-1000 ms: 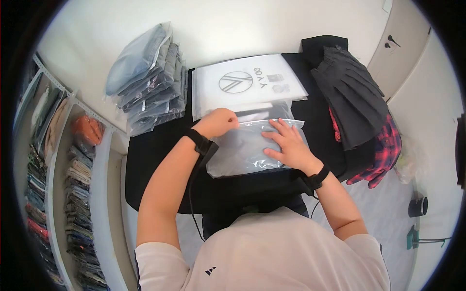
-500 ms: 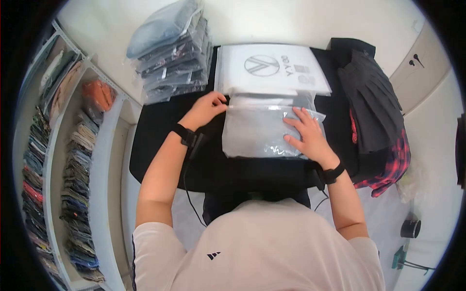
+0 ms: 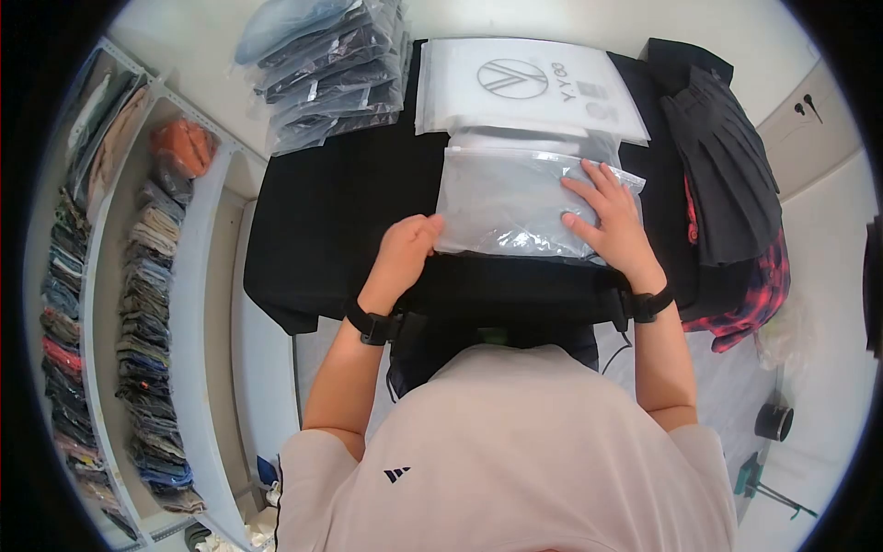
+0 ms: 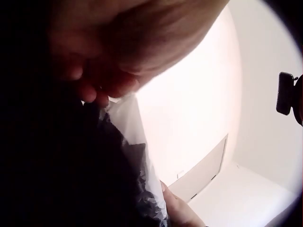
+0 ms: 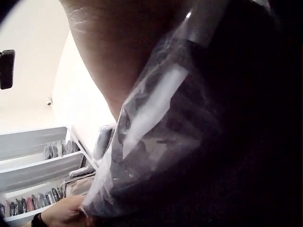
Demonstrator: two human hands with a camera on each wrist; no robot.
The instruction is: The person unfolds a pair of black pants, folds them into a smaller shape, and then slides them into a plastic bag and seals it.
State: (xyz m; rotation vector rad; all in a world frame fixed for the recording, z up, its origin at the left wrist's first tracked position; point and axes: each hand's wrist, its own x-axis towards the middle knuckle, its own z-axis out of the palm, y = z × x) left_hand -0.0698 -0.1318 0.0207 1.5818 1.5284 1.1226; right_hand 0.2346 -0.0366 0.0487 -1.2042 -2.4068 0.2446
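Observation:
A clear plastic bag with a grey folded item inside (image 3: 506,202) lies flat on the black-covered table (image 3: 340,212). My left hand (image 3: 405,258) pinches the bag's lower left corner; in the left wrist view the fingertips (image 4: 120,87) hold the edge of the plastic. Spread fingers of my right hand (image 3: 618,230) rest on the bag's right part. The right wrist view shows the shiny plastic (image 5: 147,123) close up, with the left hand (image 5: 64,213) at its far corner. Along the bag's top edge runs a whitish strip.
Behind the bag lies a stack of white printed bags (image 3: 543,83). Bagged garments (image 3: 336,74) are piled at the back left. A dark pleated skirt (image 3: 722,166) and a red plaid garment (image 3: 759,294) hang at the right. Shelves of folded clothes (image 3: 152,350) stand left.
My left hand has let go of the bag's upper left edge and moved down to grip its lower left corner. The right hand stays on the bag. The head view has shifted.

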